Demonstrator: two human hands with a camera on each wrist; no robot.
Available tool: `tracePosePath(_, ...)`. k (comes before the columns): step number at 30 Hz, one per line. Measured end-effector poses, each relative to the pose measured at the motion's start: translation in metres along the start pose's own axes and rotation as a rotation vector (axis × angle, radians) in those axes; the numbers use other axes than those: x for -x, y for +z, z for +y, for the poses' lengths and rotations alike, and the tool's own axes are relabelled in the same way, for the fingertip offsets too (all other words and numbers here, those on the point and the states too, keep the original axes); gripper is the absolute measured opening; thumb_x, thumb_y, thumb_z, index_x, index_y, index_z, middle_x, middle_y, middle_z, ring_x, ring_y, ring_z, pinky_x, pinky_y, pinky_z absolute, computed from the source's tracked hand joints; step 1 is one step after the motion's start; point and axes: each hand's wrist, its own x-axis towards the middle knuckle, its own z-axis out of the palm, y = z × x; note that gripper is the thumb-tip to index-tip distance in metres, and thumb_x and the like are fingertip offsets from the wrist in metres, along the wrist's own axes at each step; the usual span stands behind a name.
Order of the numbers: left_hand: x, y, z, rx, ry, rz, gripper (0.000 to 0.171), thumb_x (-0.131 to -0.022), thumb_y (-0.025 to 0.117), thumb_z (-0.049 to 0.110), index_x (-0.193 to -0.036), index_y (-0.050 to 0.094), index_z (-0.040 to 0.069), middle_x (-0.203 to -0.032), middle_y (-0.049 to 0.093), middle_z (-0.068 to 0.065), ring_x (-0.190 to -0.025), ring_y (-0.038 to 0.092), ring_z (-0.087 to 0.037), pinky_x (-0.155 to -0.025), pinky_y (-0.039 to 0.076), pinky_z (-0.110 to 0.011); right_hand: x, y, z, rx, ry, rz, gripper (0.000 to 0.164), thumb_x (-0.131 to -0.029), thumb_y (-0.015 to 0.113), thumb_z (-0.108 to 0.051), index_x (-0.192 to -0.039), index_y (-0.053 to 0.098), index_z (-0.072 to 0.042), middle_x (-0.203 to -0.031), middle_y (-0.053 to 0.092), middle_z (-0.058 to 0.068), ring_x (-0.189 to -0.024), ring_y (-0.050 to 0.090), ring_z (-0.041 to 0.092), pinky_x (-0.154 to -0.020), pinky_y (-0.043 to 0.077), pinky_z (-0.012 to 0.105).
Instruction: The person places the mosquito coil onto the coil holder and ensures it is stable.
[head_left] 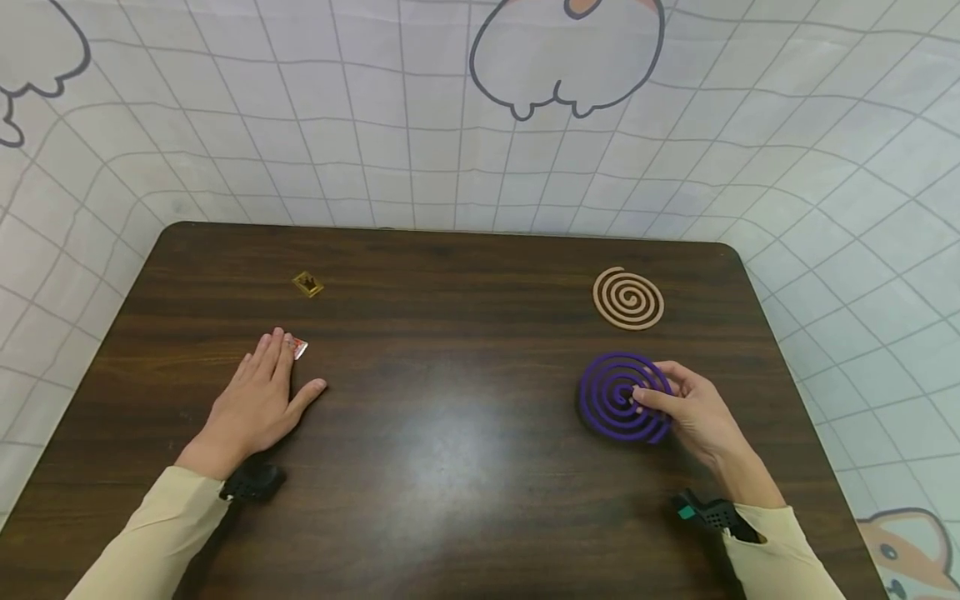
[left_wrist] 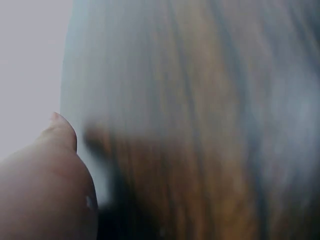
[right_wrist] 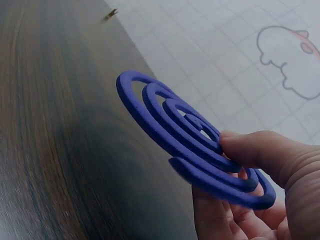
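Note:
My right hand [head_left: 701, 412] pinches a purple mosquito coil [head_left: 619, 398] at the right of the table, thumb on top near the spiral's centre and fingers underneath. In the right wrist view the coil [right_wrist: 145, 122] is tilted and held above the wood. A tan mosquito coil [head_left: 630, 298] lies flat just beyond it. On the left, my left hand [head_left: 258, 408] rests palm down with its fingers straight and thumb spread. Beside its fingertips a small red and white piece [head_left: 299, 347] shows, partly hidden under the hand. The left wrist view holds mostly blurred wood and the thumb [left_wrist: 60, 135].
A small gold metal piece with a cut-out middle [head_left: 307, 283] lies near the back left of the dark wooden table [head_left: 450, 292]. White grid-patterned cloth [head_left: 375, 125] with cartoon animals hangs behind and along both sides of the table.

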Motion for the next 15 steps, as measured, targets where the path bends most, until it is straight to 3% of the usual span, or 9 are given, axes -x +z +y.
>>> tracePosePath(15, 0.0, 0.006, 0.01, 0.006, -0.013, -0.007, 0.1, -0.105, 0.031, 0.068, -0.163, -0.003, -0.006, -0.173, -0.006, -0.028, -0.162, -0.001, -0.047, -0.13, 0.008, -0.066, -0.005, 0.02, 0.002, -0.129, 0.069, 0.054, 0.021, -0.094, 0.069, 0.007, -0.104, 0.063, -0.011, -0.089, 0.079, -0.005, -0.079, 0.077, 0.007, -0.071, 0.063, 0.02)
